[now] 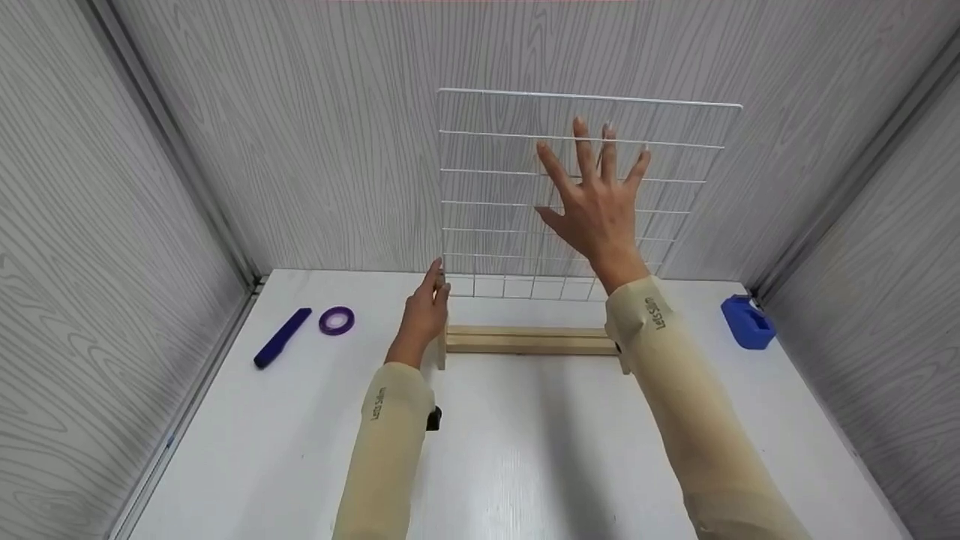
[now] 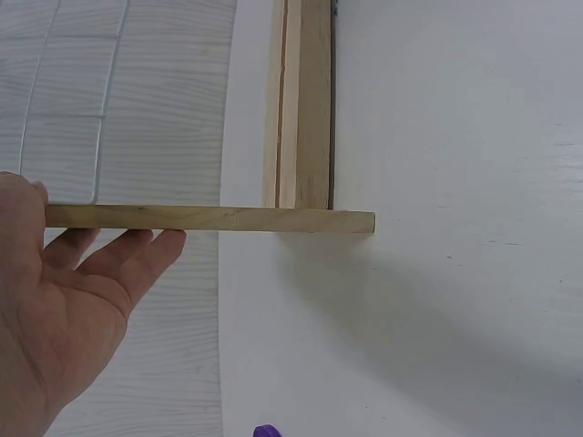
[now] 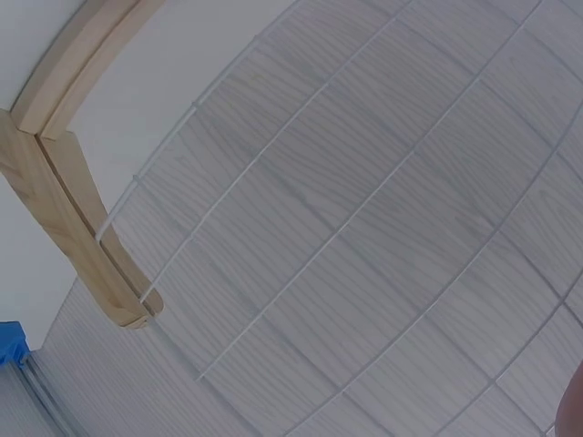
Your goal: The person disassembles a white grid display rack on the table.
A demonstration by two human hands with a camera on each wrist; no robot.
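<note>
Wire panel: We see a white wire grid panel (image 1: 525,187) standing upright at 12 o'clock on the white tabletop (image 1: 525,450), its lower edge set in a pale wooden slotted base (image 1: 529,340) that lies across the middle of the table.

Right hand: Our right hand (image 1: 600,210) is raised in front of the panel's upper right part, fingers straight and spread apart, palm turned to the wire. We cannot tell whether the fingertips touch the wire or hover just short of it. The right wrist view shows the grid (image 3: 364,228) close up, with the wooden base (image 3: 64,182) at its 9 o'clock.

Left hand: Our left hand (image 1: 424,315) sits at the panel's lower left corner, by the left end of the base. Its fingers are straight and lie close together, holding nothing. In the left wrist view the hand (image 2: 64,309) lies against the base's wooden crosspiece (image 2: 209,218), fingers reaching past it toward the wire (image 2: 96,109).

Sleeves: Both arms wear beige sleeves (image 1: 697,420).

At 9 o'clock: A dark blue pen-like stick (image 1: 282,337) lies near the left wall, with a small purple roll of tape (image 1: 337,320) just beside it.

At 3 o'clock: A blue plastic block-shaped object (image 1: 747,321) rests near the right wall, well apart from the base.
</note>
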